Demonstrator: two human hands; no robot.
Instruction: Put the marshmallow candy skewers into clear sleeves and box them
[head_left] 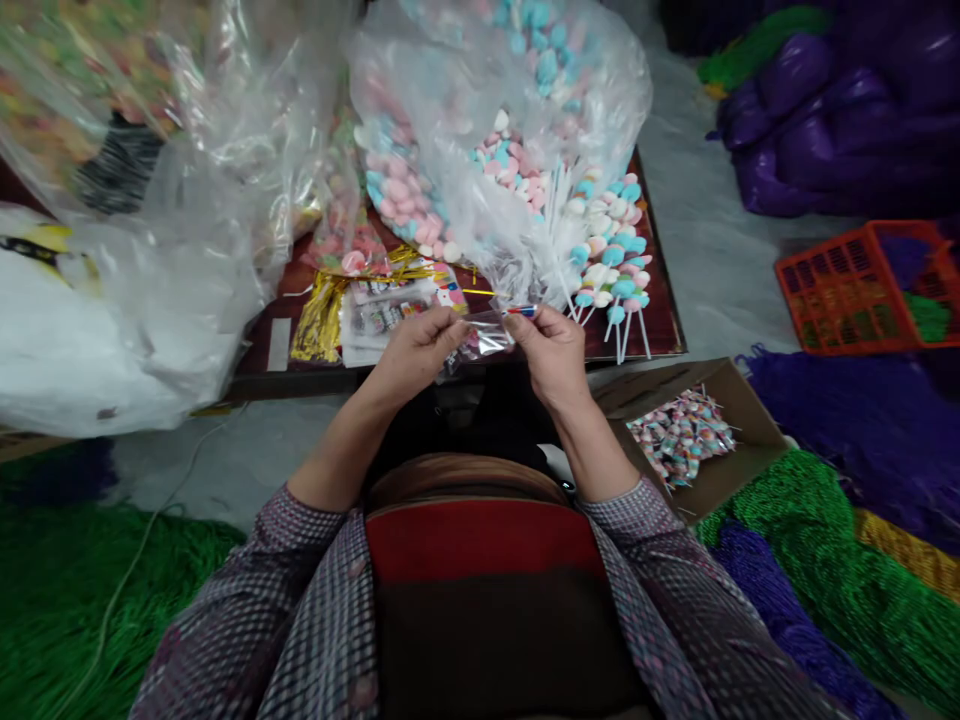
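Observation:
My left hand pinches one side of a small clear plastic bag at the table's front edge. On its other side my right hand has thumb and fingers closed on the same bag, which is stretched between them. A bit of red and blue print shows by my right thumb. Beyond my left hand lie printed clear bags and a bundle of gold twist ties. Pink, blue and white marshmallow sticks lie past my right hand, beside a bunch of white sticks.
A large clear bag of marshmallows covers the back of the table. Other plastic bags crowd the left. Below right stands a cardboard box of wrapped sweets on sticks. Purple bundles, an orange crate and green strands lie around.

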